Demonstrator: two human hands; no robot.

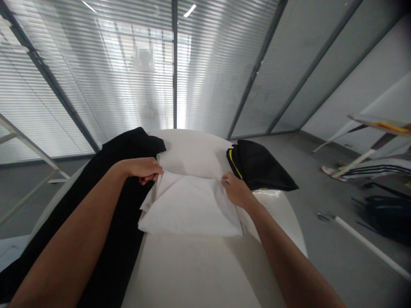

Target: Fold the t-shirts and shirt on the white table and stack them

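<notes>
A folded white cloth [192, 207] lies in the middle of the round white table [199, 269]. At its far left corner my left hand [146, 169] pinches the edge between thumb and fingers. The far right corner is gripped by my right hand [236, 188], closed in the same way. Under my left forearm a black cloth [118, 239] runs down the table's left side. Just beyond my right hand rests a folded black cloth [263, 164] with a yellow edge. Whether the white cloth is a garment I cannot tell.
Window blinds [135, 85] line the far wall. A white metal frame [28, 149] stands at the left. To the right, a white tube [369, 246] and a dark bag [388, 214] lie on the floor, near a table with pale legs [362, 160] and a person's striped trouser leg [379, 169].
</notes>
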